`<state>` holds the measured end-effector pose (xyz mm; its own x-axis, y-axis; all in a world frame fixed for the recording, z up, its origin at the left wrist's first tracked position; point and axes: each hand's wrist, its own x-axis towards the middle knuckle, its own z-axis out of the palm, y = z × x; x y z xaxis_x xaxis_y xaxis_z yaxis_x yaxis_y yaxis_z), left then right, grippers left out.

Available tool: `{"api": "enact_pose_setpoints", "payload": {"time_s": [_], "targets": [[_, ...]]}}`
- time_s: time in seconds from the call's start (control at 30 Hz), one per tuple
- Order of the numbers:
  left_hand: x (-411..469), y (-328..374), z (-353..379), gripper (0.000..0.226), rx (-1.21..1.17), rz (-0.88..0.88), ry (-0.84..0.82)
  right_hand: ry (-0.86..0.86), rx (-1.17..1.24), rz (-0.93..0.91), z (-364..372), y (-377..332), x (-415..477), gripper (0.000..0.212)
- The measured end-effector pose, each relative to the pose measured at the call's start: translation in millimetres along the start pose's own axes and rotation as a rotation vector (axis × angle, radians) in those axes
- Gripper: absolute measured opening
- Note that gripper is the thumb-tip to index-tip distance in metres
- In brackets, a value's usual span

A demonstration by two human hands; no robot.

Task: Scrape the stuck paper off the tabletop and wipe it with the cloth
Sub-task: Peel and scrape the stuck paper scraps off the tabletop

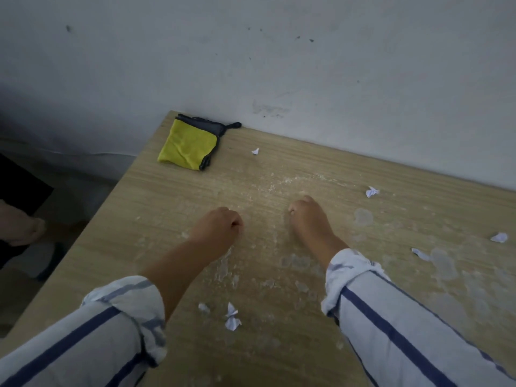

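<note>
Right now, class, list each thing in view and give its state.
cloth: folded, lying untouched at the table's far corner
tabletop: smeared with pale residue
paper scraps: loose, crumpled, scattered
left hand: fingers curled, on the tabletop
right hand: fingers curled, on the tabletop

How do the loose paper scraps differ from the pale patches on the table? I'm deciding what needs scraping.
The paper scraps are crumpled, bright white and stand up off the table; the pale patches lie flat, dull and smeared. Scraps are small and scattered; patches spread wider. Both sit on the wood.
</note>
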<state>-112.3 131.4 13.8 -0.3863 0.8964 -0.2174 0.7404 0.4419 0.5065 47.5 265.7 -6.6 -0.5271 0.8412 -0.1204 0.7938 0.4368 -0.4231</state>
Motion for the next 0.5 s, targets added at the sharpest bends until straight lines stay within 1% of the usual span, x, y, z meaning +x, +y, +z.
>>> {"api": "enact_pose_setpoints", "payload": {"time_s": [0.1,0.2,0.3,0.4,0.5], "targets": [[-25,-8,-5,0.015,-0.002,0.003,-0.051,-0.005,0.156,-0.117,10,-25,-46,0.020],[-50,-16,-5,0.015,0.000,0.057,-0.090,-0.069,0.256,-0.251,24,-49,-99,0.018],[-76,-25,3,0.013,-0.015,0.119,-0.104,-0.113,0.326,-0.225,38,-63,-140,0.019],[-100,-33,12,0.011,-0.053,0.186,-0.094,-0.114,0.320,-0.176,49,-68,-163,0.014],[-118,-40,22,0.014,-0.058,0.235,-0.082,-0.102,0.308,-0.140,55,-71,-176,0.019]]}}
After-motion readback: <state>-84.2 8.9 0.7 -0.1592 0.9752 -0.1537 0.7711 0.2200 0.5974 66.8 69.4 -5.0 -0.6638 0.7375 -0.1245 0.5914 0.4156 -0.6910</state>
